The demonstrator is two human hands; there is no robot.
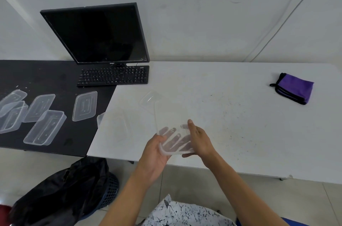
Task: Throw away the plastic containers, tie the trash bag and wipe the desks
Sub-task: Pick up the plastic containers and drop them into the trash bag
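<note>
Both hands hold one clear plastic container [167, 118] above the white desk's front edge. My left hand [155, 153] grips its near left corner, fingers showing through the plastic. My right hand [199, 140] grips its right side, thumb up on the wall. Another clear container [112, 127] lies on the white desk [231, 114] near the seam with the black desk [46, 75]. Several clear containers [43, 127] and lids [85, 106] lie on the black desk. A black trash bag [61, 192] lines a blue basket on the floor at lower left. A folded purple cloth [293, 87] lies at the far right.
A dark monitor [98, 34] and a black keyboard [113, 75] stand at the back across the two desks' seam. A white wall runs behind, with a cable at the right. The floor is pale tile below the desk edge.
</note>
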